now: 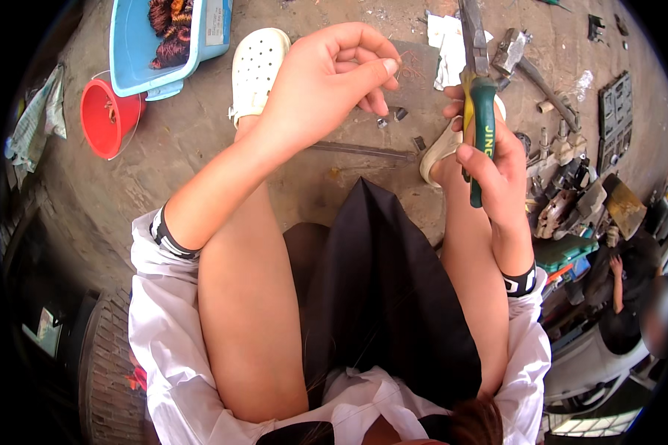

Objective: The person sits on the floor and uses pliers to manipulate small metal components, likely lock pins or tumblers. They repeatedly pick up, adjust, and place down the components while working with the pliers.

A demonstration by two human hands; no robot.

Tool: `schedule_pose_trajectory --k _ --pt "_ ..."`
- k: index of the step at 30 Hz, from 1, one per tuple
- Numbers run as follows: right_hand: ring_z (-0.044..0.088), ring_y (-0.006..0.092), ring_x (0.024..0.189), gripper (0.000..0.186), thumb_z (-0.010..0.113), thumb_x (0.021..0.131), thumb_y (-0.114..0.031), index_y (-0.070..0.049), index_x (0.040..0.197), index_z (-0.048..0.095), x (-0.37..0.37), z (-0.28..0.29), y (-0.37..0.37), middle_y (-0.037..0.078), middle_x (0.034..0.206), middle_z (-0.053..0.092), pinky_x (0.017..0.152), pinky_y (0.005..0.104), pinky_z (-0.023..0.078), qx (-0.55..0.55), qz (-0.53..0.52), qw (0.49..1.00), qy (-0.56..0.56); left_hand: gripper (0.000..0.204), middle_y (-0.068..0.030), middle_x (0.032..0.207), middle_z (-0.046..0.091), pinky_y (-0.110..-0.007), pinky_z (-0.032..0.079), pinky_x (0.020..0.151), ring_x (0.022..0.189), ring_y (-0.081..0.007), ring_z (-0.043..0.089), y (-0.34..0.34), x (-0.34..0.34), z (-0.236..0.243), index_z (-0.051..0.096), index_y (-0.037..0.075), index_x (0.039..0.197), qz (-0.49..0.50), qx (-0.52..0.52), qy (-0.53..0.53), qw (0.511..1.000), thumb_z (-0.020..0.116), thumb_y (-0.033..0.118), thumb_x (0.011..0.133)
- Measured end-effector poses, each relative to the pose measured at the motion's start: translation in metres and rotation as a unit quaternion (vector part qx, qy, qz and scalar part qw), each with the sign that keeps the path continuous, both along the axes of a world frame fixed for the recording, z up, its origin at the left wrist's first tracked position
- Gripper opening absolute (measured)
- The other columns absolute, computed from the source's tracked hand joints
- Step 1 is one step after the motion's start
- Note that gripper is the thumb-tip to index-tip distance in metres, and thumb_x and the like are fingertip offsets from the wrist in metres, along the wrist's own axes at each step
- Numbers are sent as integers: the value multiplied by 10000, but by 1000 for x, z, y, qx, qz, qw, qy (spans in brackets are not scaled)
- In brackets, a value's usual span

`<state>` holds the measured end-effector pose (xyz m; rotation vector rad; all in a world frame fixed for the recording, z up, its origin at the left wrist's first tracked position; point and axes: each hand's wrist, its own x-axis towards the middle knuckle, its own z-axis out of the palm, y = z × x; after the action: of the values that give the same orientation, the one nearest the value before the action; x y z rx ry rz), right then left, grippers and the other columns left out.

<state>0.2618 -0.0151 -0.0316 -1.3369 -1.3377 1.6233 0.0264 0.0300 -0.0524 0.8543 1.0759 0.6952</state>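
Observation:
My right hand [503, 165] is wrapped round pliers [484, 111] with green and yellow handles, their metal jaws pointing away from me. To the left, my left hand [332, 70] hovers over the ground with thumb and forefinger pinched together. Anything between those fingertips is too small to make out. Thin reddish wire strands [421, 67] show just beyond the fingertips, above a flat dark plate [416, 100]. Small dark metal bits [400, 113] lie below the left fingers.
A blue basin [137, 81] of copper wire coils and a red bucket [93, 122] stand at far left. A metal bar [364, 150] lies between my feet. To the right are a hammer [545, 89], a black tool case [616, 122], scattered metal parts and another person's arm [617, 285].

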Motion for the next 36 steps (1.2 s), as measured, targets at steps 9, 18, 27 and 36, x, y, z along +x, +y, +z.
schedule_pose_trajectory --k 9,18,27,36 --pt "542 295 1131 174 696 722 -8 27 739 526 -9 -7 -5 173 1237 545 966 366 411 45 120 990 -53 123 -59 788 665 -235 506 605 626 -104 637 2 -7 -6 625 25 1001 70 -33 -56 995 593 121 931" --pt "559 311 1040 182 700 719 -17 35 726 526 -18 -7 -6 189 1212 538 876 348 445 90 140 977 -136 129 -59 790 664 -241 505 602 611 -100 623 2 -9 -6 628 30 992 75 -65 -88 991 601 136 925" --pt "589 259 931 132 683 751 -26 26 754 561 -19 -8 -9 164 1155 571 799 329 465 72 128 981 -125 107 -41 773 639 -221 452 567 601 -73 576 5 -9 -6 616 44 966 34 -72 -82 993 601 143 929" --pt "455 71 775 60 575 868 -63 -4 873 584 -13 3 -12 74 1140 554 610 224 380 -296 -8 934 199 36 -16 737 596 -210 426 535 586 -65 568 0 -6 -4 587 42 926 -127 51 15 990 568 69 913"
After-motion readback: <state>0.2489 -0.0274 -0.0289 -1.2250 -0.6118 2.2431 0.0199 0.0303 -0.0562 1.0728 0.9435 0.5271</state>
